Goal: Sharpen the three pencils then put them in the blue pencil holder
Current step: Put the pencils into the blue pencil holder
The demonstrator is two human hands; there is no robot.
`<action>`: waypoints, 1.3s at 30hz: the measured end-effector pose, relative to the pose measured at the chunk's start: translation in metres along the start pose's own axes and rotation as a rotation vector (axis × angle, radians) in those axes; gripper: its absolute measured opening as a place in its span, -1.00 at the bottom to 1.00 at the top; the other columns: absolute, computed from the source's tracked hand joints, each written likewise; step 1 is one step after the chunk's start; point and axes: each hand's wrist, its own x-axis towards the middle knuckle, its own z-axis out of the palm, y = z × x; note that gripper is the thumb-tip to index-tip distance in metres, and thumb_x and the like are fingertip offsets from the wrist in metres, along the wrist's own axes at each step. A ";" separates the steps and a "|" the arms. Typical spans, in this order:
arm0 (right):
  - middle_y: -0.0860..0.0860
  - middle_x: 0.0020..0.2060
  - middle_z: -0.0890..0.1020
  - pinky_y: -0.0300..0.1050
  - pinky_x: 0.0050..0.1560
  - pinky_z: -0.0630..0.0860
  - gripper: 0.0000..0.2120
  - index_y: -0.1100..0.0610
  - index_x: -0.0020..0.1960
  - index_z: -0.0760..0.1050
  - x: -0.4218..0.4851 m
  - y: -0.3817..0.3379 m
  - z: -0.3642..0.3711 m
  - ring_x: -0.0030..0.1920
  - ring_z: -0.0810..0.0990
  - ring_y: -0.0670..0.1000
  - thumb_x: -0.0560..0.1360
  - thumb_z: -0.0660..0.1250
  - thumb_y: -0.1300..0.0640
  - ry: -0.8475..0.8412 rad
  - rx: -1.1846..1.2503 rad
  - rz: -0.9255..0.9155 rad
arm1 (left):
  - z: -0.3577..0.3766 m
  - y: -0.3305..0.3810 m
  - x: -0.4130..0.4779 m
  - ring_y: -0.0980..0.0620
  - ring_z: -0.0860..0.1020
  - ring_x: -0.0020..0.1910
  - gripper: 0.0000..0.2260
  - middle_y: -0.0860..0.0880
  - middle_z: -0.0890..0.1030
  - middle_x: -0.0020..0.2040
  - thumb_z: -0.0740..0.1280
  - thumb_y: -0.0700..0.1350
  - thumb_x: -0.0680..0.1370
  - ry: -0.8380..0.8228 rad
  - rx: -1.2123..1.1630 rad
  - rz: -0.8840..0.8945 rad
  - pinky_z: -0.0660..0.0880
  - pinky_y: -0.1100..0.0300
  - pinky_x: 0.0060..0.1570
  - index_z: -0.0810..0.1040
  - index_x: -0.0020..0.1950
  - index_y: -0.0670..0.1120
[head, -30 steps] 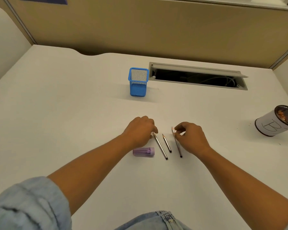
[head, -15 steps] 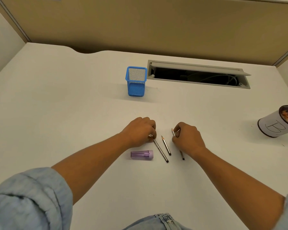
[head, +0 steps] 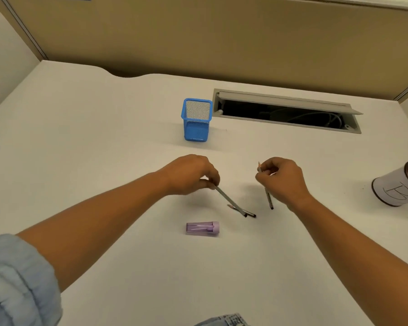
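My left hand (head: 191,174) pinches one grey pencil (head: 230,201) near its upper end, the shaft slanting down to the right above the table. My right hand (head: 280,180) grips a second pencil (head: 268,200), its tip poking up past the fingers and its dark end hanging below the palm. A third pencil (head: 251,213) lies on the white desk, partly crossed by the left-hand pencil. The purple sharpener (head: 202,228) lies on its side in front of the hands. The blue mesh pencil holder (head: 196,120) stands upright beyond them, nothing visible inside.
An open cable tray slot (head: 285,112) is set into the desk behind the holder. A white cup marked "B" (head: 398,187) with shavings inside stands at the right edge. Beige partition walls close off the back.
Both hands have lifted their pencils off the desk. The right hand moved right and up. The middle pencil has turned to lie more crosswise.
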 end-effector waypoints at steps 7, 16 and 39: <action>0.05 -0.29 0.65 -0.01 -0.20 0.64 -0.91 0.06 -0.17 0.60 0.026 -0.062 -0.024 -0.25 0.62 0.06 0.43 0.47 0.22 0.068 0.184 -0.177 | -0.071 -0.016 -0.018 0.26 0.52 -0.17 -0.88 0.16 0.59 -0.14 0.46 -0.12 0.51 0.379 -0.144 -0.162 0.37 0.52 -0.25 0.68 0.02 0.03; 0.08 -0.27 0.69 0.09 -0.17 0.69 -0.93 0.13 -0.09 0.64 0.058 -0.124 0.001 -0.22 0.69 0.11 0.45 0.39 0.22 0.148 0.226 -0.339 | -0.099 -0.033 -0.012 0.06 0.59 -0.21 -0.89 -0.05 0.68 -0.14 0.44 -0.19 0.48 0.786 -0.037 -0.276 0.60 0.12 -0.09 0.67 -0.01 -0.12; 0.07 0.00 0.72 -0.08 -0.05 0.61 -0.84 0.08 0.08 0.65 0.105 -0.124 0.076 -0.04 0.65 0.05 0.54 0.37 0.08 0.023 -0.355 -0.458 | -0.053 -0.070 0.058 -0.08 0.56 0.10 -0.74 -0.11 0.64 0.16 0.38 -0.04 0.56 0.530 0.134 -0.375 0.55 0.13 -0.06 0.62 0.23 -0.04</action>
